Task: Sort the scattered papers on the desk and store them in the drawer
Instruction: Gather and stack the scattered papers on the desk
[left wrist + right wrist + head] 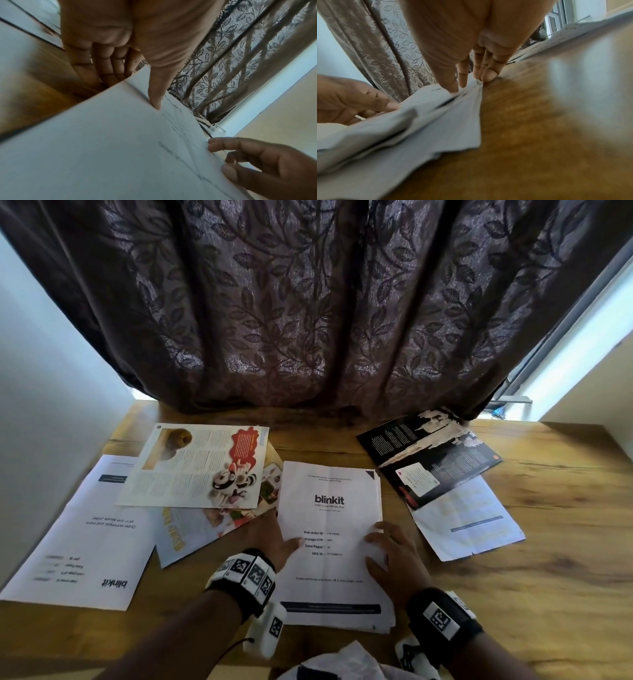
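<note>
White printed paper stack, slightly fanned, between both hands

We note a dark leaf-patterned curtain hanging behind the wooden bench. Pale walls flank us; daylight enters past the window frame at right.

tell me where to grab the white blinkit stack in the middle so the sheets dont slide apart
Take the blinkit stack by both long side edges, coming in from left and right, thumbs on top and fingers beneath. Its sheets are fanned unevenly at the near right corner, so square them first. The left hand and right hand already sit at those edges on the desk.
</note>
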A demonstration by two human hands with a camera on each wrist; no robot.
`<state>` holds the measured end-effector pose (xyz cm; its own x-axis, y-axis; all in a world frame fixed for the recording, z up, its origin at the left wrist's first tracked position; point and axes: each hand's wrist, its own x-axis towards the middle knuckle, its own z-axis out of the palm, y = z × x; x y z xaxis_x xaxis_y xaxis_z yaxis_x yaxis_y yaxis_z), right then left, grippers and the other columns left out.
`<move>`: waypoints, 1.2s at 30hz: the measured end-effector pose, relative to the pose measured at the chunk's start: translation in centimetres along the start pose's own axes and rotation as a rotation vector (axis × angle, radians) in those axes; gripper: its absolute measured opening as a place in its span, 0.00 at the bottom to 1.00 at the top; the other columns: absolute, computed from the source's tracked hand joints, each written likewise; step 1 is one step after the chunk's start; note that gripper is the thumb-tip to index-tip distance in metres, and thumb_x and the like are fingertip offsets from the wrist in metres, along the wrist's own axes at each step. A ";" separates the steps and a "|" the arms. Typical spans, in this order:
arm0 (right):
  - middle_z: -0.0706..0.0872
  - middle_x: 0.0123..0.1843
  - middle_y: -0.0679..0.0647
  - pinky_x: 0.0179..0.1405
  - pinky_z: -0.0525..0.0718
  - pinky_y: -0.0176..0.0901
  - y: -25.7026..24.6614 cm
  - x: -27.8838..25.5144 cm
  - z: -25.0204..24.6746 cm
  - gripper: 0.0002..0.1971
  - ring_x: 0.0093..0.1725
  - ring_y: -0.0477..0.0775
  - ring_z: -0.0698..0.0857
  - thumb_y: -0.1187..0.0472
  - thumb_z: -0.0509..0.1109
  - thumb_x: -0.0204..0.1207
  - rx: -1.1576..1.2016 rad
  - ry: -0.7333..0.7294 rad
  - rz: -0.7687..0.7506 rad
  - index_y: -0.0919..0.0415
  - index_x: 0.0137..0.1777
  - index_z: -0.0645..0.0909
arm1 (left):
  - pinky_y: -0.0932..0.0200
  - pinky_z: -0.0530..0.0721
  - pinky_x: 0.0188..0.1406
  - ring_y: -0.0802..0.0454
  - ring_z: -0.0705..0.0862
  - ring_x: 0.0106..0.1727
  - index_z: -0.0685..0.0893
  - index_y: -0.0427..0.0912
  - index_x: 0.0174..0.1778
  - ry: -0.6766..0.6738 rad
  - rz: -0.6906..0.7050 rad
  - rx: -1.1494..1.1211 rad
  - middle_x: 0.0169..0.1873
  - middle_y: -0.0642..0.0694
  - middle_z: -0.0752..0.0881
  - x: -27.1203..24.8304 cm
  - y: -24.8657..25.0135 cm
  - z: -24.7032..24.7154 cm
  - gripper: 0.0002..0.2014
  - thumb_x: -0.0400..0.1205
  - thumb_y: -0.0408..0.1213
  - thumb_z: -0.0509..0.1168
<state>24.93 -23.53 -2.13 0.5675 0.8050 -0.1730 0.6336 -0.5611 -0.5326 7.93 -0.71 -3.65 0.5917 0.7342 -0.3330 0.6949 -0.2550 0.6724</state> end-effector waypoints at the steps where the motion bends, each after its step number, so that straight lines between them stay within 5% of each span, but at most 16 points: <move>1: 0.67 0.80 0.45 0.71 0.80 0.48 0.0 0.1 0.0 0.19 0.77 0.52 0.69 0.50 0.71 0.78 0.000 -0.007 0.009 0.44 0.69 0.79 | 0.38 0.74 0.73 0.41 0.74 0.74 0.66 0.43 0.76 -0.002 -0.026 0.033 0.72 0.42 0.76 0.4 -0.1 0.5 0.50 0.62 0.61 0.77; 8: 0.64 0.82 0.45 0.76 0.75 0.49 0.2 0.2 -0.1 0.20 0.79 0.53 0.66 0.48 0.70 0.79 -0.012 -0.055 0.026 0.42 0.70 0.77 | 0.40 0.77 0.68 0.38 0.74 0.69 0.71 0.39 0.69 -0.006 -0.150 0.118 0.66 0.37 0.76 -0.2 2.6 0.2 0.49 0.58 0.63 0.79; 14: 0.64 0.82 0.46 0.78 0.72 0.49 0.1 0.2 -0.2 0.20 0.80 0.54 0.66 0.48 0.70 0.79 0.000 -0.046 0.032 0.42 0.71 0.77 | 0.54 0.70 0.72 0.41 0.73 0.75 0.64 0.38 0.76 0.056 -0.056 -0.018 0.72 0.42 0.74 -1.5 4.9 0.0 0.40 0.72 0.39 0.79; 19: 0.63 0.83 0.46 0.78 0.73 0.49 -0.1 0.3 -0.6 0.20 0.81 0.53 0.66 0.47 0.70 0.80 0.002 -0.065 0.037 0.40 0.71 0.76 | 0.40 0.72 0.75 0.37 0.70 0.73 0.61 0.39 0.75 0.125 -0.009 0.118 0.73 0.36 0.70 -1.9 5.1 0.7 0.47 0.67 0.46 0.81; 23: 0.62 0.83 0.46 0.77 0.75 0.48 0.5 0.3 -1.7 0.24 0.80 0.52 0.67 0.45 0.69 0.81 -0.018 -0.097 0.004 0.41 0.76 0.71 | 0.41 0.63 0.79 0.36 0.61 0.79 0.49 0.38 0.81 0.114 -0.003 0.228 0.79 0.35 0.60 -1.7 4.4 0.7 0.58 0.66 0.51 0.81; 28: 0.65 0.83 0.49 0.76 0.73 0.54 3.4 -0.6 -5.4 0.28 0.80 0.56 0.63 0.46 0.70 0.79 -0.199 0.112 0.131 0.45 0.78 0.71 | 0.41 0.59 0.81 0.34 0.58 0.81 0.42 0.37 0.84 0.126 0.021 0.287 0.81 0.33 0.55 -1.5 4.0 0.8 0.61 0.69 0.53 0.79; 31: 0.67 0.82 0.49 0.76 0.73 0.52 5.3 -1.6 -7.2 0.31 0.79 0.56 0.64 0.47 0.75 0.75 -0.300 0.093 0.226 0.45 0.78 0.72 | 0.40 0.58 0.81 0.33 0.56 0.82 0.41 0.37 0.85 0.130 0.039 0.294 0.82 0.32 0.54 -1.4 3.6 0.9 0.61 0.70 0.52 0.78; 36: 0.75 0.75 0.47 0.71 0.75 0.46 6.6 -1.7 -7.9 0.19 0.74 0.53 0.71 0.53 0.73 0.79 -0.284 0.032 0.249 0.47 0.69 0.80 | 0.38 0.54 0.82 0.32 0.52 0.83 0.40 0.39 0.85 0.126 0.074 0.248 0.83 0.33 0.50 -1.6 3.6 0.8 0.60 0.71 0.49 0.79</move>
<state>32.30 -30.09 1.15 0.7354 0.6336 -0.2401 0.5926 -0.7733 -0.2256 9.79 -3.34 -1.25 0.6001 0.7761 -0.1939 0.7395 -0.4458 0.5044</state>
